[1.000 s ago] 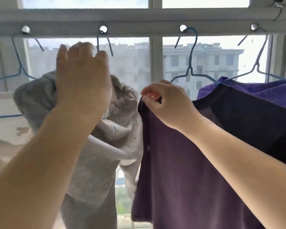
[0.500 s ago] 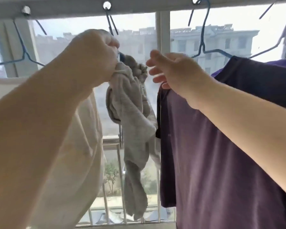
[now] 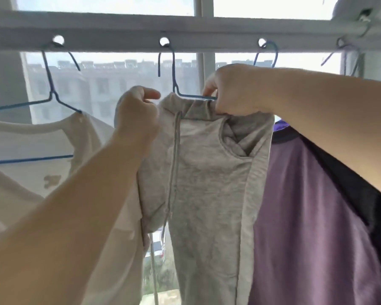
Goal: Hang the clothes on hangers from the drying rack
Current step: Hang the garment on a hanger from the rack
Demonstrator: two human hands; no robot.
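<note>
Two hands worked the waistband of the grey sweatpants (image 3: 207, 183), one at each end, evidently to spread the band along the blue hanger (image 3: 174, 84) so the legs would fall straight. Left hand (image 3: 136, 113) had its fingers curled round the band's left end, thumb out toward the hanger's neck. Right hand (image 3: 235, 91) pinched the right end of the band, seemingly together with the hanger's wire arm, probably to pin cloth to wire. Hanger's hook sat in a hole of the rack bar (image 3: 119, 29) above and between the hands. Drawstring (image 3: 174, 161) hung loose below the left thumb. White shirt (image 3: 31, 150) hung just beyond the left hand, purple shirt (image 3: 306, 216) below the right forearm, touching the sweatpants' side. Judged step: evening the waistband out.
</note>
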